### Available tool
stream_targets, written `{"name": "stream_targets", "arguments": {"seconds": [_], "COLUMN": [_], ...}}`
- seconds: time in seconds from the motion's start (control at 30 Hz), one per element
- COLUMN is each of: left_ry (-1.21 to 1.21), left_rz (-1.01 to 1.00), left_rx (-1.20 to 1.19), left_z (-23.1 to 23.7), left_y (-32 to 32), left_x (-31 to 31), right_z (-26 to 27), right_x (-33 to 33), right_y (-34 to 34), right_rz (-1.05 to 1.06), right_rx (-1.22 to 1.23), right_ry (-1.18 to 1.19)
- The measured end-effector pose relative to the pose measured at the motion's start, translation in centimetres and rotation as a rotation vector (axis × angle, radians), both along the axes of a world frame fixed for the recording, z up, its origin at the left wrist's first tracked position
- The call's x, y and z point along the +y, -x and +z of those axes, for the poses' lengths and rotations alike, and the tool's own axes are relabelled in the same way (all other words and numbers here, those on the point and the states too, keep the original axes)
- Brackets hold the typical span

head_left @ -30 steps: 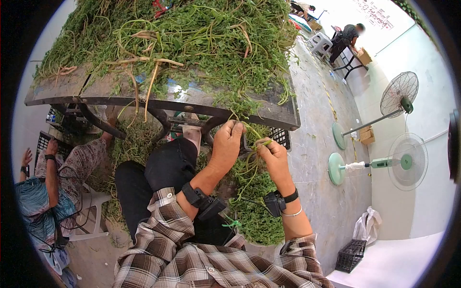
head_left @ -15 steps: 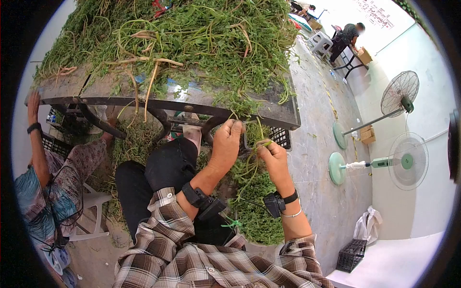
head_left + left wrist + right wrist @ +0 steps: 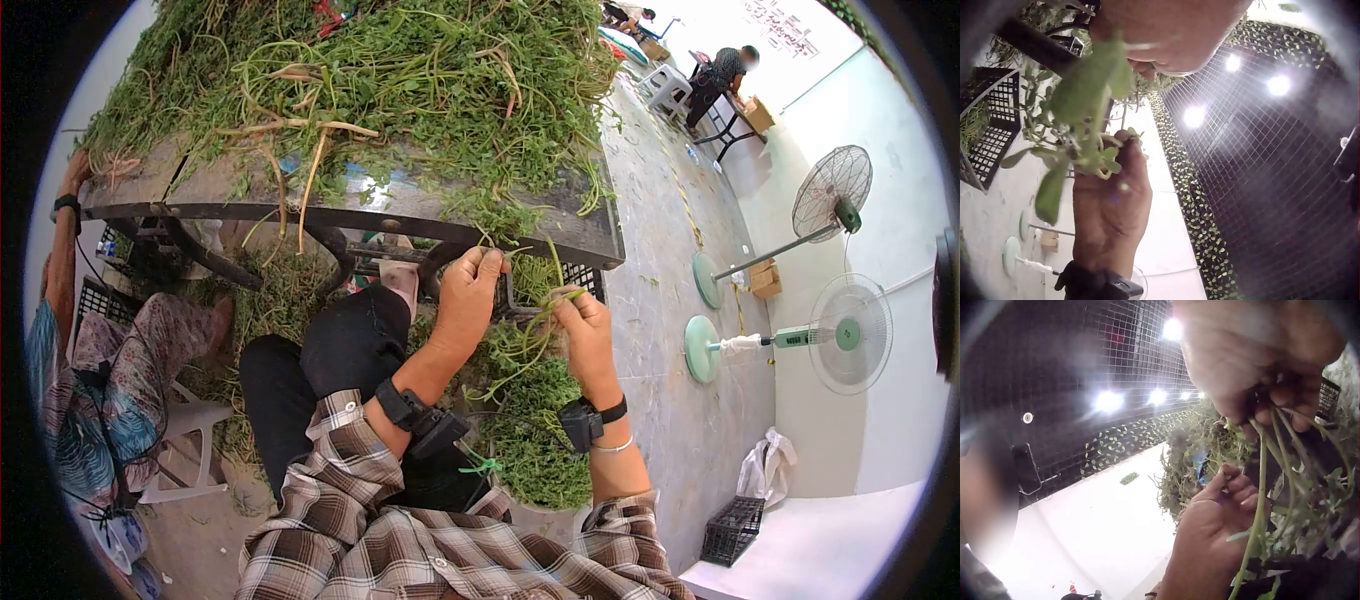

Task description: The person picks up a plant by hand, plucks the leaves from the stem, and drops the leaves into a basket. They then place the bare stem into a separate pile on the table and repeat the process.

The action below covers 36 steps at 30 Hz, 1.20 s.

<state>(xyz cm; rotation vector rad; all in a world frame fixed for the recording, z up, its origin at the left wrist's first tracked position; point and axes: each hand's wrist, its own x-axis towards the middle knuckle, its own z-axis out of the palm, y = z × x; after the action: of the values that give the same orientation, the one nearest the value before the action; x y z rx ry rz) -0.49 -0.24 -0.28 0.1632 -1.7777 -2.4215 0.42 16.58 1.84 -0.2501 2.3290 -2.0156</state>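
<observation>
In the head view, my left hand (image 3: 470,292) is just below the table's front edge, thumb pressed to curled fingers with a thin green stem (image 3: 517,251) at the tips. To its right, my right hand (image 3: 587,340) pinches a small bunch of leafy green stems (image 3: 540,335) that droop to the left. The right wrist view shows these long stems (image 3: 1262,487) running down from the right fingers, with the left hand (image 3: 1216,519) behind them. Blurred leaves (image 3: 1094,87) partly cover the right hand (image 3: 1113,206) in the left wrist view.
A big heap of greens (image 3: 400,90) covers the table (image 3: 400,215). More cut greens (image 3: 545,430) lie below my hands, beside a black crate (image 3: 583,280). Another person's arm (image 3: 62,240) reaches the table at left. Two fans (image 3: 830,200) stand on the right.
My right hand has moved slightly right and down with its stems; the stem earlier stretched between both hands no longer joins them. The person at left has reached up to the table.
</observation>
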Motion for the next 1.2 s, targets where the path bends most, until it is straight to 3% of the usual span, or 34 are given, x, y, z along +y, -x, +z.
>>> {"name": "stream_targets", "arguments": {"seconds": [0.23, 0.47, 0.53, 1.1, 1.2], "left_ry": [-0.006, 0.002, 0.003, 0.040, 0.003], "left_rz": [-0.037, -0.123, -0.141, -0.232, -0.149], "left_rx": [0.019, 0.050, 0.049, 0.036, 0.078], "left_z": [0.2, -0.1, 0.0, 0.4, 0.4], "left_y": [-0.1, -0.1, -0.2, -0.4, -0.6], "left_x": [0.2, 0.1, 0.1, 0.1, 0.4], "right_z": [1.6, 2.2, 2.3, 2.4, 2.4], "right_x": [0.0, -0.3, -0.2, -0.3, -0.5], "right_y": [0.4, 0.6, 0.8, 0.9, 0.8], "right_rz": [-0.023, -0.035, -0.017, -0.024, -0.024], "right_rx": [-0.031, -0.035, 0.028, 0.039, 0.057], "right_ry": [0.157, 0.156, 0.069, 0.025, -0.039]}}
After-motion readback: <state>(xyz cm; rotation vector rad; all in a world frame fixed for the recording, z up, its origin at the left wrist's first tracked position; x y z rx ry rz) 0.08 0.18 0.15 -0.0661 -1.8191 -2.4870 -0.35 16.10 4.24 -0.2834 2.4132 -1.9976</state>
